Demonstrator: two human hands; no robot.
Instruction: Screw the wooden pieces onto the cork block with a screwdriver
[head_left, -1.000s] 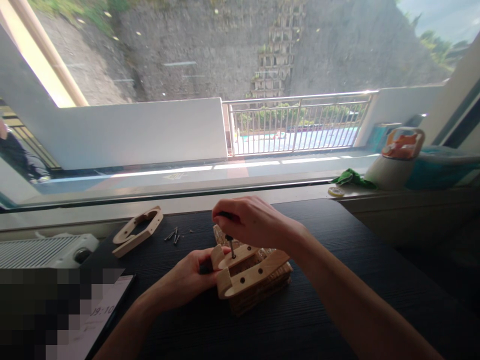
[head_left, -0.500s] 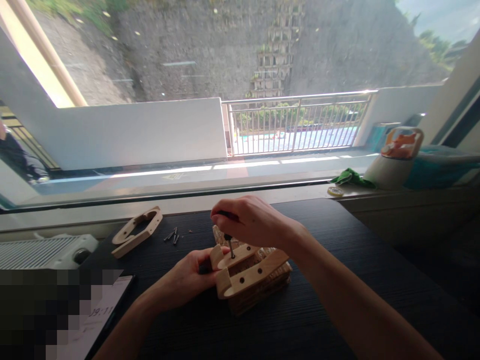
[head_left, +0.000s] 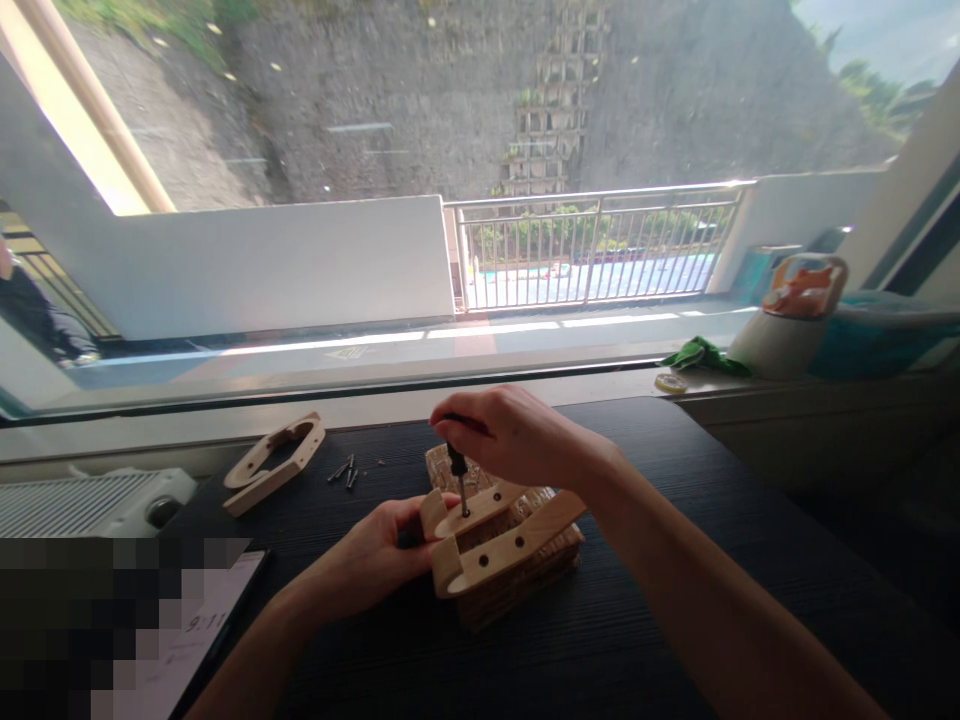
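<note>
My right hand (head_left: pixel 510 435) is closed around the dark handle of a screwdriver (head_left: pixel 457 464). The screwdriver stands nearly upright, its tip in a hole of a pale wooden frame (head_left: pixel 499 553) with several dark holes along its two bars. At the frame's near left end my left hand (head_left: pixel 394 545) grips the wood, its fingertips partly hidden behind it. Beneath the frame lies a brown block wrapped in clear plastic (head_left: pixel 517 592). To the left, several loose screws (head_left: pixel 345 471) lie on the dark table, beside a second wooden frame (head_left: pixel 276 462) with a large opening.
A tablet-like screen (head_left: pixel 206 625) lies at the lower left, partly pixelated. A white radiator (head_left: pixel 90 510) stands left of the dark table (head_left: pixel 360 660). On the sill rest a green cloth (head_left: pixel 701 356), a small round roll (head_left: pixel 670 383) and a white container (head_left: pixel 780 340).
My right hand has shifted slightly right and turned on the screwdriver, so more of its handle shows. My left hand and the wooden frame stay in place.
</note>
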